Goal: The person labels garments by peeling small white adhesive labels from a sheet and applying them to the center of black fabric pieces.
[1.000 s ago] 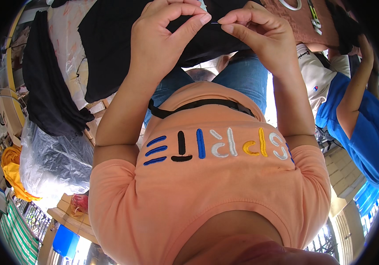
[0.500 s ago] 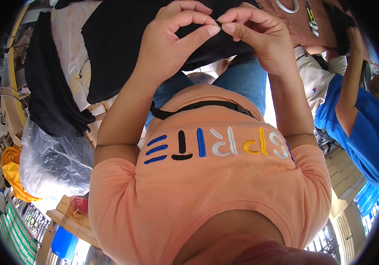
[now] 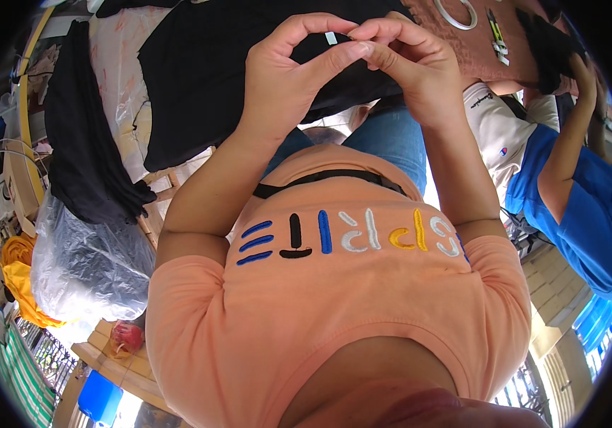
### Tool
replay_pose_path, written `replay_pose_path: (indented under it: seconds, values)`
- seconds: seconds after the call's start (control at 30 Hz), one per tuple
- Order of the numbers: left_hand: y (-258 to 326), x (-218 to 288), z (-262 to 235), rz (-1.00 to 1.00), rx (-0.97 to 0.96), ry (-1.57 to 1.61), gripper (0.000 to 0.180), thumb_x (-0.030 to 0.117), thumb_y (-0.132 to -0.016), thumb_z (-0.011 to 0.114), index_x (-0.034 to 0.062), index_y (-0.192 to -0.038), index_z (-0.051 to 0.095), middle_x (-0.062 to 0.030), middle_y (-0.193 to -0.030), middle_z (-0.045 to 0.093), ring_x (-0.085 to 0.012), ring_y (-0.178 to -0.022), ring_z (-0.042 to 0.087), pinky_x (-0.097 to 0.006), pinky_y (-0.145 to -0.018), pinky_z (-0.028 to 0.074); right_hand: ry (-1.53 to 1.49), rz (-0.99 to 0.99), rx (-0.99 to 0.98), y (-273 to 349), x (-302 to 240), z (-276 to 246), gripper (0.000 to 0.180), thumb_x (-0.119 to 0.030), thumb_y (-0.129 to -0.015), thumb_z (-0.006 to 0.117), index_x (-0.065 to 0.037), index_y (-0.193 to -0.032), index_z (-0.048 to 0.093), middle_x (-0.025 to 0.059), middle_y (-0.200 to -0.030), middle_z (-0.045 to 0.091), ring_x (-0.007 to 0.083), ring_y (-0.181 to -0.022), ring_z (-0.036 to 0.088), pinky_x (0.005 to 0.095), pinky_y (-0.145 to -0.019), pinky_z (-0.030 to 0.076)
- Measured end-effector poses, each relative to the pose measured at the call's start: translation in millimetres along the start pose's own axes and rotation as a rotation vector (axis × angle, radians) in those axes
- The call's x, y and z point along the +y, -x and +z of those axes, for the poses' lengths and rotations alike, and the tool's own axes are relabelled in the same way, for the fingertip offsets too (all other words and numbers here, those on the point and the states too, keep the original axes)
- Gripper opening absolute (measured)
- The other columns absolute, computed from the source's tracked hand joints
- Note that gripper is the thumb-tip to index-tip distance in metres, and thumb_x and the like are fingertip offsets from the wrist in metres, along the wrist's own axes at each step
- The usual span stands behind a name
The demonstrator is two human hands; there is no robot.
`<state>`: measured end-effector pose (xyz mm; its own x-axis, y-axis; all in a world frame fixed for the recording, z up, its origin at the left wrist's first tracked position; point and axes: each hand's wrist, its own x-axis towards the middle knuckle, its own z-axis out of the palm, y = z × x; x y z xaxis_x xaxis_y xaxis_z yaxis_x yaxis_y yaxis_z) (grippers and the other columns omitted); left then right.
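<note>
Both hands are up over the black garment (image 3: 199, 78), fingertips meeting. The left hand (image 3: 284, 78) curls round, thumb stretched across to touch the right hand (image 3: 413, 71), and a small white tag (image 3: 330, 38) shows between the fingers at the garment's edge. The cloth spreads over a pale patterned table cover (image 3: 117, 64). Another black garment (image 3: 81, 135) hangs down at the left, above a clear plastic bag (image 3: 85, 264) with dark contents. Beside that, a bunched yellow cloth (image 3: 21, 282). At the right, a person in a blue shirt (image 3: 577, 200) lifts an arm toward dark fabric. A metal ring (image 3: 454, 13) lies on the brown surface (image 3: 491, 64) at top.
</note>
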<state>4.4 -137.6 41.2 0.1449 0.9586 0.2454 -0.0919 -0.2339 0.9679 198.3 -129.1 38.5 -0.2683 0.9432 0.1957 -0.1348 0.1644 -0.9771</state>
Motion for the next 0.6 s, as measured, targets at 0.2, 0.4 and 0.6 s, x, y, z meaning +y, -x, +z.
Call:
replay_pose_path:
  seconds: [0.2,0.4,0.6]
  values:
    - [-6.0,-20.6,9.8,0.089,0.122,0.116,0.017,0.008,-0.091,0.079,-0.0013,-0.105,0.075,-0.0077,-0.101,0.076,-0.0139,-0.091,0.072,-0.024,-0.081,0.057,-0.02,-0.004,0.155,1.2,10.4,3.7,0.012,0.001,-0.092,0.074,-0.001,-0.103,0.074,0.0011,-0.096,0.067,0.0087,-0.085,0.061,0.0215,-0.078,0.048]
    - [-9.9,4.0,9.8,-0.177,0.13,0.431,0.014,0.014,-0.103,0.065,0.0003,-0.103,0.065,-0.0091,-0.105,0.071,-0.0143,-0.1,0.067,-0.03,-0.094,0.055,0.085,0.047,-0.092,1.7,-6.7,1.5,0.007,-0.009,-0.1,0.068,-0.003,-0.103,0.07,0.002,-0.1,0.071,0.0065,-0.078,0.061,0.0209,-0.074,0.048]
    - [-11.4,-10.8,-4.0,-0.168,0.058,0.375,0.013,0.015,-0.104,0.063,0.0024,-0.104,0.065,-0.0089,-0.096,0.072,-0.0159,-0.087,0.072,-0.032,-0.086,0.061,0.174,0.093,-0.193,-7.0,-33.1,-19.7,0.015,-0.015,-0.104,0.063,-0.002,-0.102,0.071,0.0005,-0.096,0.069,0.004,-0.081,0.058,0.0216,-0.083,0.048]
